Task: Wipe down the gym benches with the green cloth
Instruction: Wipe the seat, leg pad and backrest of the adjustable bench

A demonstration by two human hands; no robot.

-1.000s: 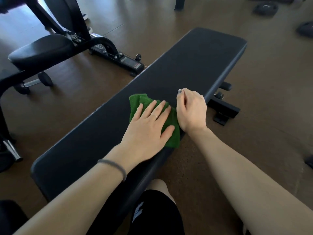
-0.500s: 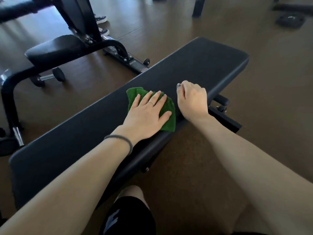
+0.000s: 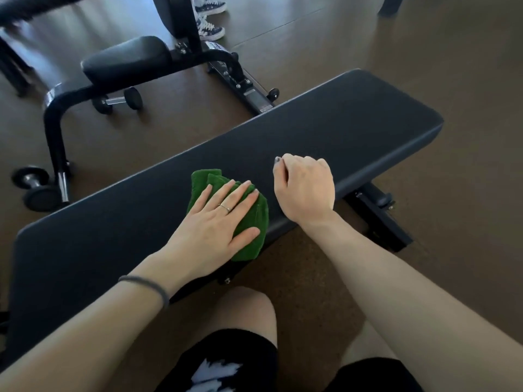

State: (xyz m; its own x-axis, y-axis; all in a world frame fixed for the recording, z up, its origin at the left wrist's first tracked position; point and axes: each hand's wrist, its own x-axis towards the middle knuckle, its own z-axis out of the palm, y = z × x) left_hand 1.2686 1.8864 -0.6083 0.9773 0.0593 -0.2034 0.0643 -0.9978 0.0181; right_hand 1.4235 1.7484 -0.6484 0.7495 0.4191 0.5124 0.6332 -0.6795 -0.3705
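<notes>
Bench [image 3: 339,131] pad, flat and black, runs diagonally from near left to far right across the brown floor [image 3: 467,80]. Green cloth [image 3: 254,222], folded, lies on the pad at its near edge, about midway along; its near corner hangs slightly past the edge. Left hand [image 3: 215,230] lies flat on the cloth, palm down, fingers spread and extended, not gripping, just pressing. Ring on one finger, dark hair tie [image 3: 147,284] around that wrist. Right hand [image 3: 305,185] sits on the pad just right of the cloth, apart from it, fingers curled into a loose fist, holding nothing visible; wrist crosses the pad's near edge.

Bench foot bracket [image 3: 379,219] shows under the pad on the right. Person's knee and black shorts [image 3: 226,363] at the near bottom, below the pad.

Far left: a second adjustable bench [image 3: 127,60] with black seat pad and curved black frame. One dumbbell [image 3: 117,100] lies under that seat, another dumbbell [image 3: 36,188] sits at the far left by the frame leg. Pair of patterned sneakers [image 3: 209,21] visible at the far top, behind the upright.
</notes>
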